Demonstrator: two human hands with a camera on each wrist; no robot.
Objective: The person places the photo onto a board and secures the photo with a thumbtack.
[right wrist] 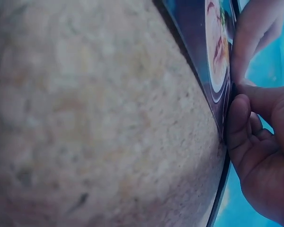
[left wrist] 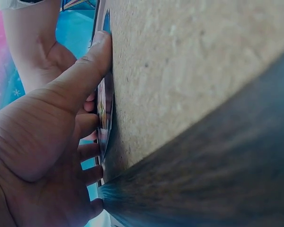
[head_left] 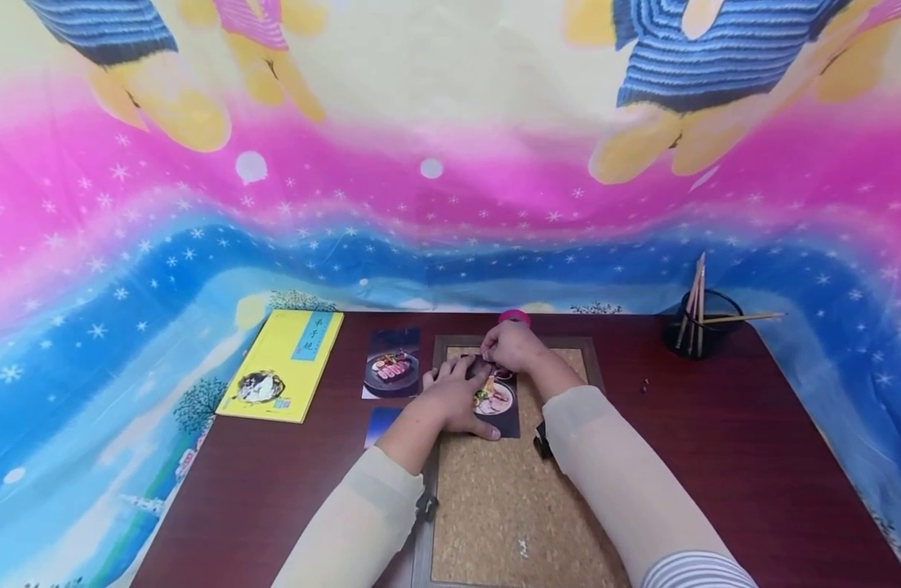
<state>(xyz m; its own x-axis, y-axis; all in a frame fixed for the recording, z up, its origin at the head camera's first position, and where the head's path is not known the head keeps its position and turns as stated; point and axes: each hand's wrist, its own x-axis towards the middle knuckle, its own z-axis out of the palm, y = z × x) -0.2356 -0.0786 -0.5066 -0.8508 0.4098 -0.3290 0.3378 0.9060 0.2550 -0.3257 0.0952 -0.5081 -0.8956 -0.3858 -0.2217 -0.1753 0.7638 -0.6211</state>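
A food photo [head_left: 503,420] with a dark background lies on the upper part of a framed cork board [head_left: 509,498]. My left hand [head_left: 457,400] presses on the photo's left side with spread fingers; in the left wrist view its thumb [left wrist: 97,54] lies along the photo's near edge. At the photo's top edge, my right hand [head_left: 515,346] curls in, thumb and fingertips pinched together. The right wrist view shows those fingertips [right wrist: 238,111] right at the photo's corner. They hide what they pinch, and I cannot tell what it is.
Left of the board lie another food photo [head_left: 391,367] and a partly covered blue photo [head_left: 384,426]. Farther left is a yellow book [head_left: 281,367]. A pink round object [head_left: 514,315] sits behind the board. A black mesh cup [head_left: 722,306] with several pencils stands at right.
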